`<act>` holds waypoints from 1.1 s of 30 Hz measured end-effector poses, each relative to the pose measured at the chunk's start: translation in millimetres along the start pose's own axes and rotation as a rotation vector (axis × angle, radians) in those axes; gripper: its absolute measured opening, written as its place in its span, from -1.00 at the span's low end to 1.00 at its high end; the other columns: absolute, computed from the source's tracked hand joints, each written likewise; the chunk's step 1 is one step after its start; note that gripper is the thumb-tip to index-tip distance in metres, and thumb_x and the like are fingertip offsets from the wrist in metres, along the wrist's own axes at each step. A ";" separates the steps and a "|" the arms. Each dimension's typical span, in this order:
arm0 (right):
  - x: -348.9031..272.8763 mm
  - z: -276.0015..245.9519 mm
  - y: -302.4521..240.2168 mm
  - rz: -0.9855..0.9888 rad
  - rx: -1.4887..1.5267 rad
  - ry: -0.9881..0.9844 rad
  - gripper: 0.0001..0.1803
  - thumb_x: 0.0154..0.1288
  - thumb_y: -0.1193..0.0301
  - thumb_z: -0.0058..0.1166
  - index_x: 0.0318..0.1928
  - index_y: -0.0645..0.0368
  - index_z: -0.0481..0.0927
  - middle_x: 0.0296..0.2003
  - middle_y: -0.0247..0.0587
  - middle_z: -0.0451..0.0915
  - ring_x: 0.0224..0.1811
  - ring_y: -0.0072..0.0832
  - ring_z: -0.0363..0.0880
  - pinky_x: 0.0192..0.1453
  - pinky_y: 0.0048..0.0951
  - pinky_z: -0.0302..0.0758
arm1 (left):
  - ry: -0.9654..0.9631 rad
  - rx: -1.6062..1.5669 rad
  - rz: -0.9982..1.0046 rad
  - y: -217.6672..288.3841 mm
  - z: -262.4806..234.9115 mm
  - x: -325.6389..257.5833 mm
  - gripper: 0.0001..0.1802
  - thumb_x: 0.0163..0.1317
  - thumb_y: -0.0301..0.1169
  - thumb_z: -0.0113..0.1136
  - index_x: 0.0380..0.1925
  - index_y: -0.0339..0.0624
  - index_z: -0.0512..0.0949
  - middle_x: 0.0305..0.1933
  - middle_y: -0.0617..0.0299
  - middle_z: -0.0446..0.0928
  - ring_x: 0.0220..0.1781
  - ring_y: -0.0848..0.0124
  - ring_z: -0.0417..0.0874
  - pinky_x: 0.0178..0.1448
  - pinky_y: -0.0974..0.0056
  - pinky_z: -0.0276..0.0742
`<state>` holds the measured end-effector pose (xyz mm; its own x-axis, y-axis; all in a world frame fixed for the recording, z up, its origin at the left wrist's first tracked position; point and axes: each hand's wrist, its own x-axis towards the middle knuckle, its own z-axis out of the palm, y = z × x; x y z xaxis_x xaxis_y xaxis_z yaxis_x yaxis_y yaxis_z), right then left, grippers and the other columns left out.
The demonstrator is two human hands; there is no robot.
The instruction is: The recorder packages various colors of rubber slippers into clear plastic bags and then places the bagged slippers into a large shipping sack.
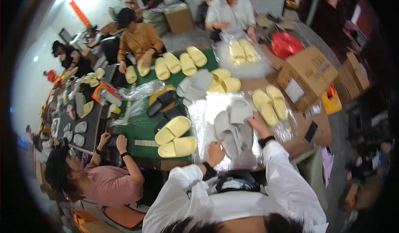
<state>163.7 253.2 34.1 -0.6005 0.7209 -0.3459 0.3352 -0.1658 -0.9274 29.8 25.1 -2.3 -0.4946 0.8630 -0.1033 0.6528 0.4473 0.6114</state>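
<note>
one pair of grey slippers (232, 127) is laid on a clear plastic bag (212, 108) at the table edge, gripped at its near end by the left hand (215, 152) and at its far side by the right hand (257, 124), not yet bagged, with yellow slippers (176, 139) just beside it.

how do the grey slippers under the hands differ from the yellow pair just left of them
The grey slippers are pale grey; the yellow pair is pale yellow. The grey ones lie on a clear plastic bag, the yellow on the green mat. Left hand and right hand touch the grey ones; nobody touches the yellow. Both are chunky open-toe slides.
</note>
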 end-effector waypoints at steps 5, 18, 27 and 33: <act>13.6 29.5 39.5 -0.357 -0.300 0.418 -0.34 0.10 0.34 0.00 0.18 0.38 0.14 0.10 0.24 0.28 0.19 -0.02 0.22 0.25 -0.30 0.14 | 0.077 0.008 -0.054 -27.8 6.1 -49.0 -0.14 -0.15 -0.46 0.16 0.21 -0.35 0.01 0.01 -0.29 0.26 0.06 -0.13 0.30 0.11 0.00 0.26; -42.4 92.4 80.7 -0.240 -0.419 0.251 -0.63 -0.09 0.33 0.12 -0.15 0.00 0.52 0.21 0.47 -0.06 0.32 0.18 -0.18 0.34 0.02 -0.16 | 0.076 0.108 0.053 -42.5 46.6 -72.0 -0.61 -0.06 -0.52 -0.03 -0.13 -0.29 0.34 0.19 -0.38 0.10 0.23 -0.21 0.14 0.29 -0.07 0.07; -5.7 97.5 44.2 -0.295 -0.787 0.352 -0.65 0.08 0.25 -0.02 -0.14 0.13 0.54 0.22 0.39 -0.01 0.29 0.13 -0.05 0.27 0.00 -0.01 | -0.060 0.197 -0.059 -34.8 42.8 -73.8 -0.53 -0.04 -0.48 0.03 -0.02 -0.19 0.34 0.25 -0.38 -0.03 0.31 -0.18 0.03 0.27 -0.15 0.02; 21.5 81.2 61.6 -0.382 -0.918 0.396 -0.68 0.09 0.25 -0.06 -0.28 0.24 0.55 0.01 0.19 0.33 0.16 0.02 0.18 0.14 0.05 0.11 | -0.045 0.182 -0.040 -30.7 42.8 -73.6 -0.56 -0.02 -0.52 -0.08 -0.04 -0.18 0.37 0.26 -0.30 0.01 0.31 -0.16 0.04 0.27 -0.19 0.00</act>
<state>112.5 203.9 -42.0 -0.5579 0.8126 0.1687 0.6924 0.5678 -0.4452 70.6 -42.1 -47.0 -0.4986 0.8515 -0.1624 0.7279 0.5130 0.4550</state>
